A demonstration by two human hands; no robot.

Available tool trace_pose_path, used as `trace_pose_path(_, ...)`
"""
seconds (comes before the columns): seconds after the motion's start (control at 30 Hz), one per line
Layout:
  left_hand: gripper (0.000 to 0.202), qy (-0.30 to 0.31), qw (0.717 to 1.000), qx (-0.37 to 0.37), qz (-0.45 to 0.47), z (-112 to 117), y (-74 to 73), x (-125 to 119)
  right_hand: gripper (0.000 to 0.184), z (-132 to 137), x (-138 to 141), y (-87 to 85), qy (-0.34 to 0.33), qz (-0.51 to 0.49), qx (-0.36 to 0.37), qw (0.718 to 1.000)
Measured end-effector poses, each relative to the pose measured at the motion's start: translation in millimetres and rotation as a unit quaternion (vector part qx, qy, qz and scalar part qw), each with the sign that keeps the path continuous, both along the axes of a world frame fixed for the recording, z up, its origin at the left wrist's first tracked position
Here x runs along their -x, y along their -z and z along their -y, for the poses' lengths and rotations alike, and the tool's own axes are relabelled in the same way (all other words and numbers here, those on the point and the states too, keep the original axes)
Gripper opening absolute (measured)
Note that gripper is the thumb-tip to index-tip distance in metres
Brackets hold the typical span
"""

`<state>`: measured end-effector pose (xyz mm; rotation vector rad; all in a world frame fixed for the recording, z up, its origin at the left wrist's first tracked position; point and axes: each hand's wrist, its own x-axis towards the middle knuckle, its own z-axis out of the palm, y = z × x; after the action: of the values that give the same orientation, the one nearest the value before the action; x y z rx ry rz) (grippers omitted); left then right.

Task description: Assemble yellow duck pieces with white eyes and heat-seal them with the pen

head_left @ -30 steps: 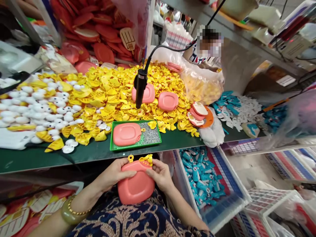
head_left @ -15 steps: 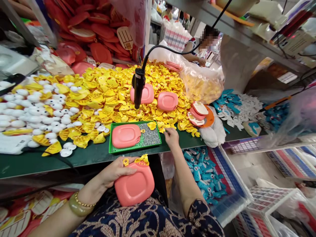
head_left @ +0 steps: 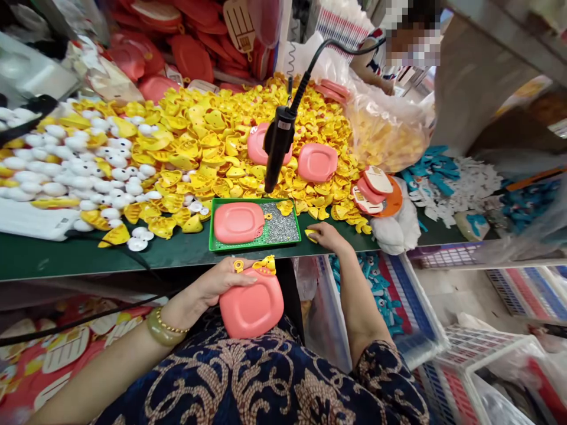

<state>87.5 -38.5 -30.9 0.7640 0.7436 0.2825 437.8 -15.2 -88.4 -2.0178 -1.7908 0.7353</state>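
Note:
My left hand [head_left: 224,280] grips a rounded pink plastic case [head_left: 252,307] above my lap, its thumb across the top edge. A yellow animal-shaped piece [head_left: 266,265] and a small yellow ring [head_left: 238,265] show at the case's top edge. At the bench's front edge, my right hand [head_left: 328,236] pinches a small yellow plastic piece [head_left: 311,235], just right of a green tray [head_left: 208,245]. In that tray lie another pink case [head_left: 238,223], fine grey granules [head_left: 281,227] and one yellow piece [head_left: 284,207].
A dark electric screwdriver [head_left: 279,147] hangs by its cable over a heap of yellow parts [head_left: 212,136]. White oval parts [head_left: 66,153] lie left. More pink cases [head_left: 318,162] rest on the heap. A crate of blue parts [head_left: 390,295] stands below right. Another person [head_left: 376,65] is behind.
The view has shifted, so the bench appears higher and further right. My right hand has drawn away from the heap to the bench edge with a yellow piece. My left hand still holds the case.

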Motion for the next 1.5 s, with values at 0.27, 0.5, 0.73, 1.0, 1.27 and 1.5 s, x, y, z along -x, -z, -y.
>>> trace_pose_path(0.27,0.05,-0.027,0.999,-0.02,-0.012,2,-5.0,-2,0.038,27,23,14.8,0.098,0.022,-0.091,0.991)
trace_pose_path(0.5,0.046,-0.055,0.998,-0.042,-0.014,12,-17.5,-6,0.059,50,45,19.6,0.17,-0.119,-0.146,0.967)
trace_pose_path(0.73,0.044,-0.04,0.995,-0.092,-0.019,18,-18.5,-7,0.055,93,135,-22.9,-0.054,-0.325,-0.241,0.913)
trace_pose_path(1.0,0.039,-0.023,0.99,-0.135,-0.039,22,-25.0,-8,0.058,92,146,-28.0,-0.156,-0.208,-0.296,0.919)
trace_pose_path(1.27,0.031,-0.019,0.979,-0.196,-0.047,24,-29.2,-8,0.054,96,150,-28.7,-0.163,-0.155,-0.33,0.917)
trace_pose_path(1.5,0.032,-0.014,0.972,-0.231,-0.036,27,-30.4,-5,0.032,98,151,-17.3,-0.127,-0.172,-0.32,0.923)
